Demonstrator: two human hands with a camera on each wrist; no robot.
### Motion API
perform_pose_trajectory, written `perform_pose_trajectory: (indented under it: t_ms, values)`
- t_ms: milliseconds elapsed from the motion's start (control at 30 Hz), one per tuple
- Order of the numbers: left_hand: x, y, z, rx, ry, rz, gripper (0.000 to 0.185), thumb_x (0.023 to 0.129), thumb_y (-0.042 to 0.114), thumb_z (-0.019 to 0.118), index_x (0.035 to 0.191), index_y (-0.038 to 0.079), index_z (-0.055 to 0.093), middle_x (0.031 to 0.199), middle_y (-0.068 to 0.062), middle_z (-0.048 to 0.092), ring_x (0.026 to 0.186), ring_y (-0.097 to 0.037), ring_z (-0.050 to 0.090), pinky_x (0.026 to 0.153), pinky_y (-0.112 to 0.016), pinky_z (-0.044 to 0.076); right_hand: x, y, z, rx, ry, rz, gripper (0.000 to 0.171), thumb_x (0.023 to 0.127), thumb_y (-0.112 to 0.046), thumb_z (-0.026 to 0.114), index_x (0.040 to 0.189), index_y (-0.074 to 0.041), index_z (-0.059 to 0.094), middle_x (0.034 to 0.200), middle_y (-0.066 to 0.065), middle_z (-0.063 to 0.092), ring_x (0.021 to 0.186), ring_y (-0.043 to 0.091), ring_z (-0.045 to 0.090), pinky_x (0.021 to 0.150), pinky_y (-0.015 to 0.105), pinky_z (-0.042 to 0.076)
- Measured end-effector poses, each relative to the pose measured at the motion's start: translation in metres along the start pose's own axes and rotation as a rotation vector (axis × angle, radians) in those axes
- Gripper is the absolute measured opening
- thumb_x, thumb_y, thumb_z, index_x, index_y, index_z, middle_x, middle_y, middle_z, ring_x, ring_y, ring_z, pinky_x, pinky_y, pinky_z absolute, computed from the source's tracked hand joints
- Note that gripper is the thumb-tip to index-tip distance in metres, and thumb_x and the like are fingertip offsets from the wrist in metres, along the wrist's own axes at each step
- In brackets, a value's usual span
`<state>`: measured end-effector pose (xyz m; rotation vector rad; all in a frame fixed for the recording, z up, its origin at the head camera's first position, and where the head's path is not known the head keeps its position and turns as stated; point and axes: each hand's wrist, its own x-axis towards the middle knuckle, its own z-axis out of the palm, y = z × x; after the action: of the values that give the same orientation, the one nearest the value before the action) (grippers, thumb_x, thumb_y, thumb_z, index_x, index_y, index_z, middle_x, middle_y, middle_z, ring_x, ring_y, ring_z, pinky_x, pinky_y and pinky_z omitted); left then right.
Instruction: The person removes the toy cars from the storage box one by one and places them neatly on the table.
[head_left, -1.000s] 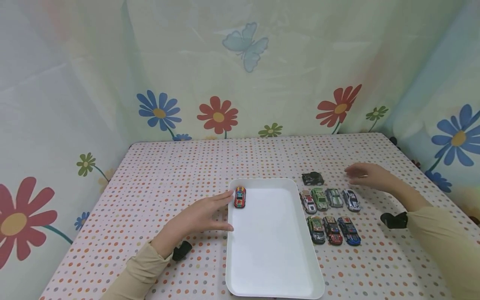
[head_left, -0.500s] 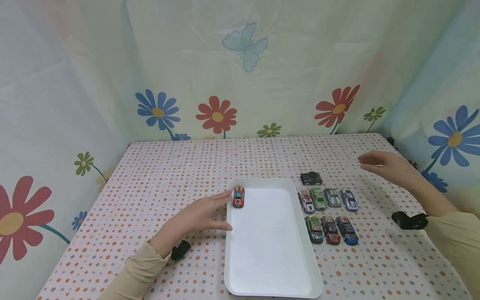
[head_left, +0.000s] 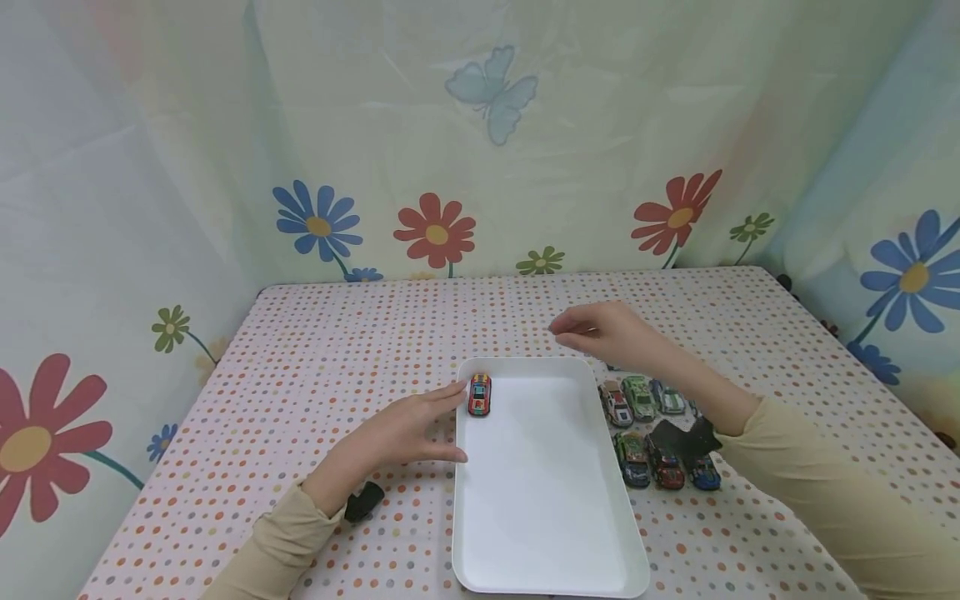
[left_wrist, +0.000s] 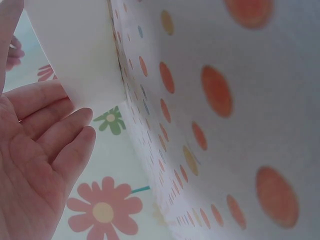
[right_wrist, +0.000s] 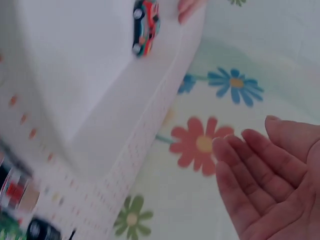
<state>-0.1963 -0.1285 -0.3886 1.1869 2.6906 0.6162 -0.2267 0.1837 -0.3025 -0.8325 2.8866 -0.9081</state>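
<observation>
1. While the left hand [head_left: 401, 433] is resting on the dotted tablecloth [head_left: 337, 350], its fingers are lying straight and relaxed against the left rim of the white tray [head_left: 547, 500]; it is gripping nothing.
2. Its fingertips [head_left: 456, 390] are sitting just beside the red toy car [head_left: 480, 394], with the tray rim between them; contact with the car cannot be confirmed.
3. The red toy car is standing in the far left corner of the tray, on its wheels, lengthwise along the left wall. The right wrist view is showing the same car [right_wrist: 146, 26] beside the tray wall.
4. The right hand [head_left: 611, 333] is hovering above the table just past the far right corner of the tray, fingers extended and loosely together, palm empty. The right wrist view is showing the open palm [right_wrist: 270, 180] with nothing in it.
5. The row of toy cars [head_left: 641, 398] is standing on the tablecloth just right of the tray, with a second row [head_left: 660, 462] nearer the person; the right forearm is partly covering both rows.
6. The left wrist view is showing the palm [left_wrist: 35, 165] open, with fingers touching the tray wall [left_wrist: 80, 50].
</observation>
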Motion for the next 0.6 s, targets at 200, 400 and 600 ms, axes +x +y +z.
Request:
perform_pose_trajectory:
  t_ms: [200,400,600]
  values:
    - [0.0,0.0,0.0,-0.003,-0.008,-0.014,0.089,0.078,0.059,0.063,0.142,0.002,0.037,0.15,-0.008,0.028,0.134,-0.021,0.028,0.103,-0.035,0.033,0.023,-0.017,0.033,0.011,-0.114,0.012,0.02,0.09,-0.008,0.063,0.107,0.002,0.067,0.094,0.007,0.067,0.086,0.019,0.063,0.073,0.03,0.054]
    - [0.0,0.0,-0.002,0.006,-0.013,-0.019,0.09,0.078,0.059,0.062,0.142,0.002,0.037,0.15,-0.008,0.028,0.133,-0.021,0.029,0.103,-0.035,0.034,0.04,-0.021,0.067,-0.115,-0.238,-0.137,0.024,0.087,-0.002,0.065,0.111,0.0,0.066,0.107,0.01,0.065,0.098,0.022,0.061,0.083,0.033,0.051]
    - [0.0,0.001,-0.002,-0.003,-0.015,-0.001,0.09,0.079,0.058,0.062,0.143,0.002,0.036,0.15,-0.008,0.026,0.134,-0.019,0.028,0.103,-0.034,0.033,0.046,-0.024,0.09,-0.325,-0.35,-0.336,0.027,0.086,0.001,0.065,0.112,-0.004,0.067,0.111,0.006,0.065,0.105,0.019,0.059,0.087,0.029,0.048]
